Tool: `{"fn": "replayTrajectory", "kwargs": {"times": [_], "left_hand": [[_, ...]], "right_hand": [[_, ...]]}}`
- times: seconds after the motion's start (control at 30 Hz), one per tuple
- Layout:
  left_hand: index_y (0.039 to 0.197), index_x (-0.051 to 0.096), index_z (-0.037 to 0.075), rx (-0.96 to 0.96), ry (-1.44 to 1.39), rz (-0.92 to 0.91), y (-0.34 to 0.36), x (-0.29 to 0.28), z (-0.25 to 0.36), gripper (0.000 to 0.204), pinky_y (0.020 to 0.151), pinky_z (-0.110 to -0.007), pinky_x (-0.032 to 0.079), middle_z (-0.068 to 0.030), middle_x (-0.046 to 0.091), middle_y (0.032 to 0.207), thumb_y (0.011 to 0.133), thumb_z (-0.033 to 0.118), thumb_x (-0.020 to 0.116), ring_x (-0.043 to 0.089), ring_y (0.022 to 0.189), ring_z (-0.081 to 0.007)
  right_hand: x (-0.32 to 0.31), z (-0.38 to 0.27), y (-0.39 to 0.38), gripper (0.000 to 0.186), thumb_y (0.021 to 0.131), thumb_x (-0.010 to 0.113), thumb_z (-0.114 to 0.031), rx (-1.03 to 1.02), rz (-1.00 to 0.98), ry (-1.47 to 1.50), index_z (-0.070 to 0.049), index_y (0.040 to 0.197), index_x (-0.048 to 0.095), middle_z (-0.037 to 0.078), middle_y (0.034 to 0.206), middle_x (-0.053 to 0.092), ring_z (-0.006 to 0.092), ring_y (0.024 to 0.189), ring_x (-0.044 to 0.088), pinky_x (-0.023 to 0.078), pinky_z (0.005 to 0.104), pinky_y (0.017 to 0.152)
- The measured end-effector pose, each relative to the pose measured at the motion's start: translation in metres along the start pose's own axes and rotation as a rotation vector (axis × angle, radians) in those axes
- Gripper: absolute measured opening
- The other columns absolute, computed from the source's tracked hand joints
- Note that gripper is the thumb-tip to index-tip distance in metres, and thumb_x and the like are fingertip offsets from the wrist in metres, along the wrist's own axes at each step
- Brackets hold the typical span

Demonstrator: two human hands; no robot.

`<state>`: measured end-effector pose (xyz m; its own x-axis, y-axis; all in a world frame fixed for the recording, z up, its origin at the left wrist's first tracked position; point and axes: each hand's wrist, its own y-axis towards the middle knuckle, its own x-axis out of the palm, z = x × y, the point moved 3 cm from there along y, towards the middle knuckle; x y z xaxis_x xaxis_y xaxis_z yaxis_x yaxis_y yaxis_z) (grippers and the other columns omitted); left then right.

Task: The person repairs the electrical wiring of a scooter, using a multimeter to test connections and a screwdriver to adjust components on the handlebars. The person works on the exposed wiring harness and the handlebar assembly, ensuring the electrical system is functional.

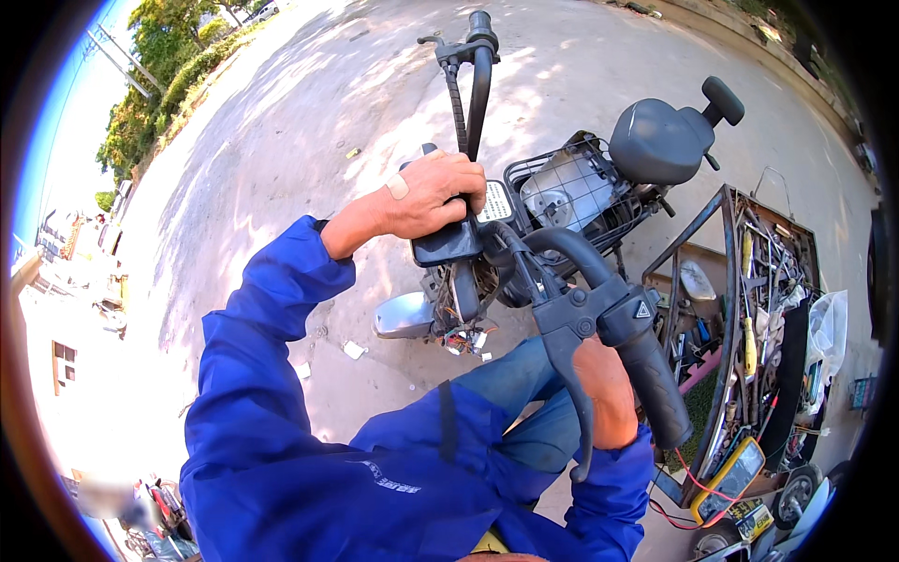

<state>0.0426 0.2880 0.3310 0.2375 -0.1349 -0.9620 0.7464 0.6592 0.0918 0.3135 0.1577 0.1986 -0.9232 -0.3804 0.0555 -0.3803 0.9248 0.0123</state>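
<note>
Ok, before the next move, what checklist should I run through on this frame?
1. Left hand on the black dash housing: ok.
2. Right hand fully visible: not ok, partly hidden behind the brake lever and grip.
3. Loose wires tucked away: not ok, exposed below the housing.
4. Wire connections sound: cannot tell.
5. Yellow multimeter in view: ok.

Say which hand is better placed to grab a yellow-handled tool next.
Right hand, probably: partly hidden behind the handlebar, but nearer the yellow-handled tool. The left hand is farther, on the display housing.
</note>
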Motion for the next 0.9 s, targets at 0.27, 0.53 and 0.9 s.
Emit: {"fn": "replayTrajectory", "kwargs": {"times": [0.27, 0.53, 0.9], "left_hand": [[0.122, 0.067, 0.010, 0.018, 0.139, 0.065, 0.014, 0.016, -0.009, 0.032, 0.096, -0.043, 0.040, -0.0123, 0.068, 0.111, 0.097, 0.029, 0.060, 0.061, 0.110, -0.0297], [0.122, 0.073, 0.012, -0.148, 0.287, -0.059, 0.035, 0.025, -0.004, 0.042, 0.096, -0.043, 0.041, -0.0133, 0.073, 0.106, 0.100, 0.045, 0.060, 0.067, 0.104, -0.0316], [0.119, 0.071, 0.006, 0.012, 0.083, 0.520, -0.015, 0.004, 0.017, 0.023, 0.097, -0.045, 0.051, -0.0130, 0.070, 0.120, 0.096, 0.010, 0.067, 0.065, 0.109, -0.0350]], "right_hand": [[-0.003, 0.012, 0.000, 0.047, 0.103, 0.064, -0.007, -0.340, 0.150, -0.447, -0.005, 0.149, 0.056, 0.003, 0.120, 0.065, 0.0112, 0.103, 0.059, 0.051, 0.0307, 0.090], [0.008, -0.016, -0.008, 0.014, 0.099, 0.068, -0.010, 0.201, 0.157, -0.085, -0.005, 0.113, 0.070, 0.002, 0.085, 0.063, 0.0120, 0.076, 0.059, 0.049, 0.0313, 0.069], [0.020, -0.022, 0.000, 0.021, 0.089, 0.081, -0.015, 0.112, 0.289, 0.113, -0.003, 0.106, 0.076, -0.001, 0.075, 0.064, 0.0036, 0.062, 0.053, 0.039, 0.0233, 0.055]]}}
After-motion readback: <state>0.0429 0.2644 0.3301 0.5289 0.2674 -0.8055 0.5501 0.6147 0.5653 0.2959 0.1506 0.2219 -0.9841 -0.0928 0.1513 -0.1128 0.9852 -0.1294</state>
